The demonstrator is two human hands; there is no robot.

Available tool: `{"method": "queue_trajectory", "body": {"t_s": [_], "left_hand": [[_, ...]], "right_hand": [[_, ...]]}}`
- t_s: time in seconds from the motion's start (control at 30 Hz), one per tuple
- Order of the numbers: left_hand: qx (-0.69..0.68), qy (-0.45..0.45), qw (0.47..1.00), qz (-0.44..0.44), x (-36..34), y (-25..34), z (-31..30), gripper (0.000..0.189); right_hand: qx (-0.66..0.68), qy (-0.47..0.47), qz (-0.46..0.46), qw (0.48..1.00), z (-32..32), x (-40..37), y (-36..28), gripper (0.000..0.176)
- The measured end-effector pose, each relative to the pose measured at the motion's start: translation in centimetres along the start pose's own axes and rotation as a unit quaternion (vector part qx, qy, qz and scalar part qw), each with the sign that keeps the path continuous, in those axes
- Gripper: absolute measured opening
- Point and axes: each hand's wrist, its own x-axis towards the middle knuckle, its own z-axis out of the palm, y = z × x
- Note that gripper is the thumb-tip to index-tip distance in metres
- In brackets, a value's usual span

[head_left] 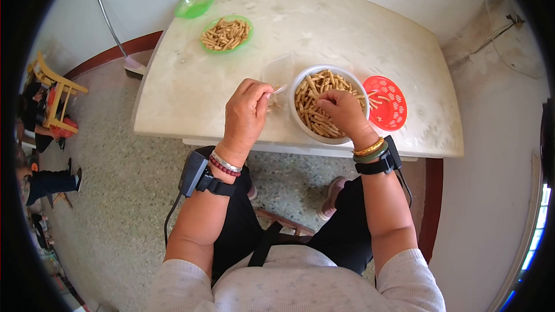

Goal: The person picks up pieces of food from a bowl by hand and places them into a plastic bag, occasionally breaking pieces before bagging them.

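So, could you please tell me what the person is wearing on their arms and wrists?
Pale speckled sleeves pushed up the arms. Left wrist: silver bangle, dark red beads, black strapped device with a cable. Right wrist: gold and green bangles, another black strapped device.

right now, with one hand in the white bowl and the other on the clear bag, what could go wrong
1. The white bowl sits close to the near edge of the table. The right hand digging in the snack sticks might nudge it off.
2. The clear plastic bag looks limp, pinched only by the left hand. Sticks could miss its mouth and scatter onto the table or floor.
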Motion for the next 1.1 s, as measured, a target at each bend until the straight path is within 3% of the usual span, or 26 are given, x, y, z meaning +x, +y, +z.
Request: {"method": "queue_trajectory", "body": {"t_s": [0.07,0.13,0.27,0.37,0.63,0.7,0.8,0.87,0.93,1.0,1.07,1.1], "left_hand": [[0.002,-0.001,1.000,0.002,0.0,0.0,0.1,0.009],[0.007,-0.001,1.000,0.004,0.1,0.1,0.1,0.009],[0.011,-0.003,1.000,0.014,0.1,0.2,0.0,0.011],[0.008,-0.002,1.000,0.013,0.0,0.2,0.1,0.011],[0.010,-0.017,1.000,-0.003,0.0,0.5,0.2,0.010],[0.010,-0.018,0.999,0.030,0.0,0.4,0.3,0.010],[0.015,-0.021,0.999,0.030,-0.1,0.7,0.4,0.009],[0.022,-0.021,0.999,0.031,-0.1,0.6,0.4,0.009],[0.016,-0.032,0.999,0.032,-0.2,0.7,0.5,0.009],[0.019,-0.033,0.999,0.037,-0.2,0.7,0.6,0.010],[0.022,-0.038,0.998,0.043,-0.2,0.7,0.6,0.010],[0.016,-0.035,0.999,0.030,-0.2,0.7,0.6,0.010]], "right_hand": [[0.071,-0.036,0.037,0.996,-1.1,-0.6,-0.5,0.016],[0.245,-0.098,0.085,0.961,-1.9,-1.2,-1.5,0.017],[0.339,-0.125,0.122,0.924,-2.8,-2.0,-2.6,0.014],[0.359,-0.100,0.096,0.923,-2.4,-2.0,-1.4,0.009],[0.350,-0.028,0.078,0.933,-2.8,-2.6,-1.5,0.008],[0.354,-0.019,0.074,0.932,-2.6,-2.5,-1.9,0.008],[0.351,0.023,0.029,0.935,-1.7,-1.8,-2.5,0.010],[0.323,0.100,-0.039,0.940,-0.5,-0.8,-3.0,0.014],[0.264,0.129,-0.085,0.952,0.2,-0.1,-3.9,0.019],[0.069,0.160,-0.172,0.970,0.7,0.7,-5.1,0.018],[0.069,0.147,-0.157,0.974,1.2,1.2,-5.5,0.023],[0.193,0.125,-0.127,0.965,1.4,1.5,-5.3,0.025]]}}
